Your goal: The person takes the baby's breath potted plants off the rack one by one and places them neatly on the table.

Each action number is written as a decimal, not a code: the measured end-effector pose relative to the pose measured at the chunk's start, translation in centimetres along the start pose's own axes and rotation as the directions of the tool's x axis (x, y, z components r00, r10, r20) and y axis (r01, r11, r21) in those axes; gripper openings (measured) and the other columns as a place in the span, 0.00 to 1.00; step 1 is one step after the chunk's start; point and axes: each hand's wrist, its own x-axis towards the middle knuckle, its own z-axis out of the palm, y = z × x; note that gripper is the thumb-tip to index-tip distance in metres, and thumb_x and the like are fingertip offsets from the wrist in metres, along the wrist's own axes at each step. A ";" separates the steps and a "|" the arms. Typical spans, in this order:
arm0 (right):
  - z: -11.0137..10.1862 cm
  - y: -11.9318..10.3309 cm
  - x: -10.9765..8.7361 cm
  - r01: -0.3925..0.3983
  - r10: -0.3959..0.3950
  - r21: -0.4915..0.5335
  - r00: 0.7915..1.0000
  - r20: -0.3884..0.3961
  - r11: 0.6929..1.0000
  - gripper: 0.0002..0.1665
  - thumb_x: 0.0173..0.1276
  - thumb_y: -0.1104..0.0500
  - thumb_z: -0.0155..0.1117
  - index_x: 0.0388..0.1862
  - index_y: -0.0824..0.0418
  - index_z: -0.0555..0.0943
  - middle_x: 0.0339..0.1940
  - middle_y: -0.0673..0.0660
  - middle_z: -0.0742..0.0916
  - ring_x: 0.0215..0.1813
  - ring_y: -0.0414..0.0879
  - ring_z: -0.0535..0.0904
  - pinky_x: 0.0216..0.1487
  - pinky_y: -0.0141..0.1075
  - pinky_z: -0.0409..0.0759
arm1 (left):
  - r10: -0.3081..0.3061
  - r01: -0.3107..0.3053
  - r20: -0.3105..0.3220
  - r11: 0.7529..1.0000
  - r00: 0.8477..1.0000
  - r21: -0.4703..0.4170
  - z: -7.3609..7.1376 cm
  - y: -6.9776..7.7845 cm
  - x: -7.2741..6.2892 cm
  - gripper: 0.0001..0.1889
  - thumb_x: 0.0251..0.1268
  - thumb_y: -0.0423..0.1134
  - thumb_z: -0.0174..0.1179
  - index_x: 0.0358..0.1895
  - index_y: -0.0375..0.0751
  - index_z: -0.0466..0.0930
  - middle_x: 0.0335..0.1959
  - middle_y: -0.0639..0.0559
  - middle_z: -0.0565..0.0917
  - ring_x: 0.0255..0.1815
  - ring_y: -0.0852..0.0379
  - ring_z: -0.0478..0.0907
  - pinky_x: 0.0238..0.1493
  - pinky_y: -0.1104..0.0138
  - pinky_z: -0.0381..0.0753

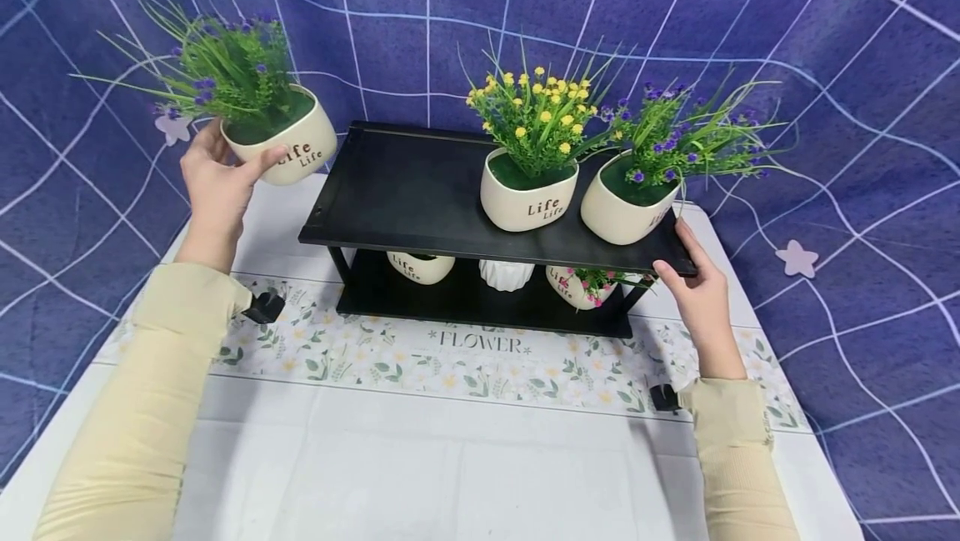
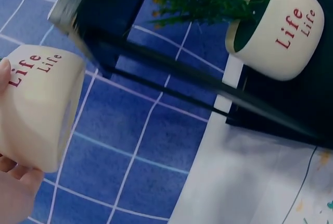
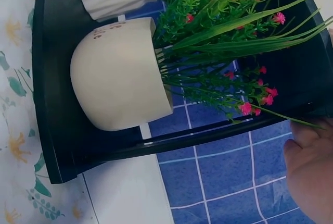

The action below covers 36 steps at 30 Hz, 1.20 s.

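A left hand (image 1: 217,191) gripped a flowerpot (image 1: 311,137) (purple-bloomed).
The right hand (image 1: 703,295) clasped the shelf (image 1: 412,182) by its end; another pot (image 1: 618,206) stood just beside its fingers.

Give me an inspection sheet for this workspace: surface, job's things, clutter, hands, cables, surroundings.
Surface: white table with a floral strip.
Job's things: black shelf; above, yellow-flowered pot and purple-flowered pot; below, cream pot, white pot and pink-flowered pot.
Clutter: nothing seen.
Left hand: holds another purple-flowered plant up beside the shelf.
Right hand: holds the shelf's top right corner.
Cables: nothing seen.
Surroundings: blue cloth with white lines and stars.
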 end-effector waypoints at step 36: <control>0.0 -0.2 -0.3 0.011 -0.010 -0.026 1.000 0.022 1.000 0.36 0.68 0.67 0.61 0.74 0.59 0.64 0.78 0.57 0.64 0.78 0.45 0.58 0.64 0.15 0.66 | -0.110 0.111 0.073 0.994 0.991 -0.005 -3.7 -8.7 0.1 0.43 0.48 0.27 0.73 0.71 0.40 0.64 0.72 0.47 0.68 0.73 0.58 0.64 0.72 0.75 0.63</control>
